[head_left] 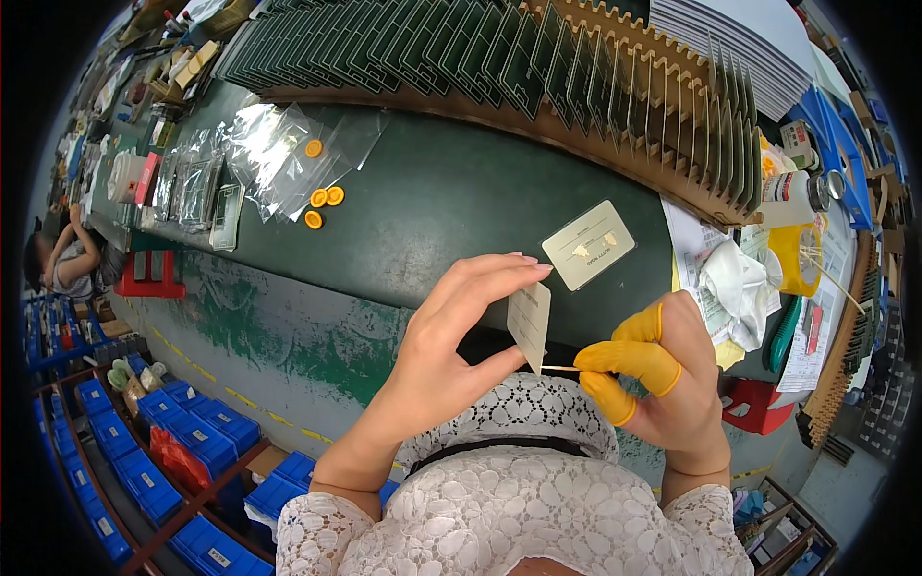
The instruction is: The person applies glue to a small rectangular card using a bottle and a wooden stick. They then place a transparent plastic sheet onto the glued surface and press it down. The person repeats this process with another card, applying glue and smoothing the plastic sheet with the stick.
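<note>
My left hand [437, 350] grips a small cream-coloured card [529, 322] by its edges, thumb below and fingers above, tilted almost on edge. Yellow finger cots cover several fingers of my right hand [653, 370], which pinches a thin stick [560, 368], apparently a cotton swab. The stick's end is at the card's lower corner; whether it touches cannot be made out. Beyond my hands, a second cream card [589, 245] with two pale, irregular shapes lies flat on the dark green table [432, 197].
A long slotted cardboard rack [615, 144] of upright dark green cards spans the back. Yellow finger cots [327, 198] and clear plastic bags [288, 158] lie left. At right are a crumpled white cloth [738, 288], a bottle [789, 197] and a yellow container [795, 259]. Another person [75, 254] sits far left.
</note>
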{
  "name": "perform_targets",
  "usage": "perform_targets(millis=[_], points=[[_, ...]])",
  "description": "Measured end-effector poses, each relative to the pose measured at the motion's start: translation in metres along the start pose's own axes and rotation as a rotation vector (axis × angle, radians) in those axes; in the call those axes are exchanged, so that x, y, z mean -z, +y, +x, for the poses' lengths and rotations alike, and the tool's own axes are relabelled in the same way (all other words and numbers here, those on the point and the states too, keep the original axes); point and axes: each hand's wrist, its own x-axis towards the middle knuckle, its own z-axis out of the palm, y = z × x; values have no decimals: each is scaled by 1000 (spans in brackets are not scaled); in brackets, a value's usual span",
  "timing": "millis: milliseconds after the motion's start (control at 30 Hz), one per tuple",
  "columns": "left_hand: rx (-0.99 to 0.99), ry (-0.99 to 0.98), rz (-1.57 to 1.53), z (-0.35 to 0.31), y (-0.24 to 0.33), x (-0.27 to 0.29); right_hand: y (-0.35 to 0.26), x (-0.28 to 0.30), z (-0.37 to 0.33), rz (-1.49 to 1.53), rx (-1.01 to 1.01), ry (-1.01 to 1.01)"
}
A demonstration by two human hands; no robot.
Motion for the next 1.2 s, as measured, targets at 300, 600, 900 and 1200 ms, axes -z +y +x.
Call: perform_targets(millis=[300,600,900,1200], points=[[-3,27,17,0,-2,-2,0,1,-2,22,-48,28],[49,52,-77,-3,-10,2,57,-25,-19,-284,-181,125],[104,122,-81,-4,-9,1,64,-18,-27,-208,-301,230],[223,155,-199,-5,-8,1,69,45,-58,-168,-526,614]])
